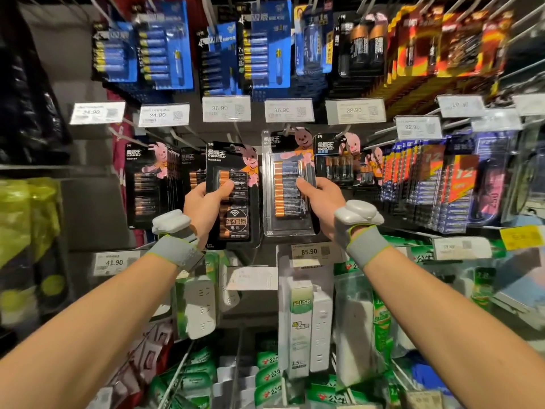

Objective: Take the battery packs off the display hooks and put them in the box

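Below the price tags (226, 109), left fingers (227, 187) clamp a black battery pack (237, 222), right fingers (303, 184) a clear pack (287, 205).

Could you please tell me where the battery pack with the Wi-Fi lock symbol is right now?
In the head view the Wi-Fi pack is just left of centre, gripped by the left hand, beside the clear-fronted pack in the right hand.
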Demonstrator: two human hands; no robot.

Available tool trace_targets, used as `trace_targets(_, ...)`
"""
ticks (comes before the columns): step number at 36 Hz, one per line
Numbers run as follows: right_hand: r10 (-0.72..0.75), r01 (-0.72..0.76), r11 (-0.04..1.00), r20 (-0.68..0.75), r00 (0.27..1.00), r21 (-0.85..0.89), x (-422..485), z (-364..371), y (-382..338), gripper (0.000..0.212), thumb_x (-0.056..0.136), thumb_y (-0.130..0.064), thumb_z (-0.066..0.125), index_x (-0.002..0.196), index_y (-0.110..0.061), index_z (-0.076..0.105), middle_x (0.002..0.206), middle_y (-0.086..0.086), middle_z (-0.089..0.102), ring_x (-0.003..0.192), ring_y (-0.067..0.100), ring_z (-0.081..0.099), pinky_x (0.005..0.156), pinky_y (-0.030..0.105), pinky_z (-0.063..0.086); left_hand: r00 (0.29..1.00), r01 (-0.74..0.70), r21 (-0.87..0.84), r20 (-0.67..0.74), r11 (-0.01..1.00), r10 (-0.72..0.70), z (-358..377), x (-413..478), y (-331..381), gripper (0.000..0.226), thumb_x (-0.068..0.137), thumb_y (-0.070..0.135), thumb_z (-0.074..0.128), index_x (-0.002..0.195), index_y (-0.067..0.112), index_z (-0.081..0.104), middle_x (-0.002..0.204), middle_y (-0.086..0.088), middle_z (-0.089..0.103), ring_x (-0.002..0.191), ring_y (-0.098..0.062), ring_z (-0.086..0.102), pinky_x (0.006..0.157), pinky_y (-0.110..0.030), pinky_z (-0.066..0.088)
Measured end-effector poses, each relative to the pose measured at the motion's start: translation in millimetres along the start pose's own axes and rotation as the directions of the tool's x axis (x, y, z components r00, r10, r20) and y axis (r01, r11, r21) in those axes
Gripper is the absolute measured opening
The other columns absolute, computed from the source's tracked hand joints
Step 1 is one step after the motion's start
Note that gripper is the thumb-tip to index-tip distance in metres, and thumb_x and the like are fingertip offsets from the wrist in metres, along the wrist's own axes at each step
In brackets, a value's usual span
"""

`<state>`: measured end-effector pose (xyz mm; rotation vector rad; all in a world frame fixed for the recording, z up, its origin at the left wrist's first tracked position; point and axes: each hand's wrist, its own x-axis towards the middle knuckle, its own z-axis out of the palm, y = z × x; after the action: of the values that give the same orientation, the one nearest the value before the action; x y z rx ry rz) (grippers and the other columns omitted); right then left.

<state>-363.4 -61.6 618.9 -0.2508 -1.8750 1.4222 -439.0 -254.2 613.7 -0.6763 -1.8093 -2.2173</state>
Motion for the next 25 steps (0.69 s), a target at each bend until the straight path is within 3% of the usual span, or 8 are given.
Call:
trace_targets(4, 0.017, -0.017, 1.000, -0.010, 1.000, -0.022, 11, 1, 5, 0.048, 0.093, -0.041, 0.057, 0.119, -0.001, 0.054, 0.103, 0.008, 0.059, 0.098, 0.025, 0.054, 0.085, 0.034, 0.040, 1.000, 0.001, 0.015, -0.012, 1.000, -0.001, -2, 0, -1, 0.004, 0.090, 0.026, 0.069, 0.092, 0.023, 0.068, 0.101, -0.006, 0.073, 0.088, -0.023, 0.070, 0.080, -0.035, 0.055)
trace_targets(6, 0.041, -0.042, 0.999, -0.022, 0.999, -0.033, 22, 8, 6, 0.052, 0.092, -0.042, 0.057, 0.124, -0.001, 0.052, 0.112, 0.010, 0.057, 0.104, 0.026, 0.053, 0.091, 0.037, 0.040, 1.000, -0.001, 0.015, -0.019, 1.000, 0.002, -5, 4, -1, 0.003, 0.090, 0.026, 0.069, 0.092, 0.024, 0.068, 0.101, -0.006, 0.073, 0.092, -0.024, 0.070, 0.085, -0.037, 0.055)
trace_targets(9, 0.083, -0.084, 0.994, -0.021, 0.996, -0.072, 34, 16, 8, 0.044, 0.093, -0.041, 0.056, 0.120, -0.007, 0.049, 0.121, 0.010, 0.050, 0.111, 0.026, 0.049, 0.097, 0.035, 0.038, 1.000, 0.000, 0.009, -0.014, 1.000, 0.000, -7, 8, -3, 0.003, 0.091, 0.024, 0.068, 0.094, 0.023, 0.068, 0.100, -0.005, 0.073, 0.092, -0.023, 0.070, 0.079, -0.033, 0.055)
trace_targets(12, 0.111, -0.114, 0.989, -0.034, 0.993, -0.099, 44, 23, 11, 0.055, 0.095, -0.040, 0.053, 0.138, -0.006, 0.042, 0.140, 0.012, 0.046, 0.126, 0.031, 0.045, 0.106, 0.039, 0.035, 1.000, -0.002, 0.014, -0.008, 1.000, 0.002, -9, 13, -6, 0.010, 0.091, 0.026, 0.068, 0.099, 0.020, 0.069, 0.101, -0.005, 0.074, 0.093, -0.024, 0.071, 0.083, -0.036, 0.056)
trace_targets(14, 0.145, -0.151, 0.972, -0.045, 0.988, -0.177, 49, 27, 13, 0.063, 0.096, -0.043, 0.051, 0.145, -0.006, 0.035, 0.148, 0.014, 0.038, 0.133, 0.034, 0.039, 0.110, 0.041, 0.031, 1.000, 0.010, 0.008, -0.011, 1.000, -0.010, -10, 17, -9, 0.015, 0.091, 0.025, 0.068, 0.104, 0.018, 0.070, 0.101, -0.005, 0.074, 0.091, -0.023, 0.071, 0.077, -0.033, 0.055)
trace_targets(25, 0.265, -0.303, 0.856, -0.148, 0.953, -0.419, 74, 41, 25, 0.071, 0.092, -0.058, 0.046, 0.143, -0.009, 0.039, 0.145, 0.015, 0.043, 0.131, 0.036, 0.042, 0.111, 0.039, 0.029, 0.999, 0.038, -0.027, 0.017, 0.999, -0.037, -13, 38, -19, 0.014, 0.091, 0.023, 0.068, 0.103, 0.015, 0.069, 0.098, -0.006, 0.074, 0.080, -0.017, 0.071, 0.065, -0.027, 0.054)
